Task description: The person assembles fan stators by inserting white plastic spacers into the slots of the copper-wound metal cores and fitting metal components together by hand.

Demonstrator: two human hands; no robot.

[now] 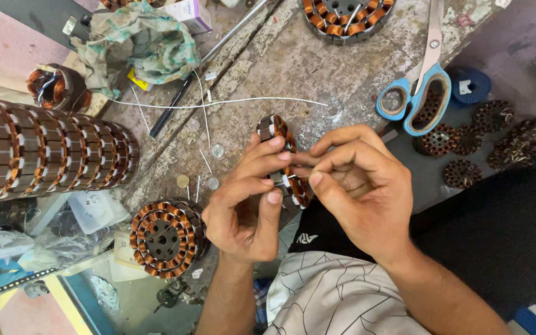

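Left hand (pixel 246 208) grips a copper-wound stator ring (pixel 285 162) on edge above the bench edge; right hand (pixel 355 183) pinches closed at its rim, what it pinches too small to tell. Windings look in place, so likely finishing stage. Wound stator (pixel 167 237) flat nearby, stacked row (pixel 51 151) at left. Blue-handled scissors (pixel 418 93) right. Farther: small yellow label (pixel 136 79) under the rag (pixel 141 46), white-and-purple box (pixel 188 13) at the top edge.

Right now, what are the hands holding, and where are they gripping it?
A copper-wound stator ring, held on edge. The left hand clamps its lower rim; the right hand pinches at the same rim.
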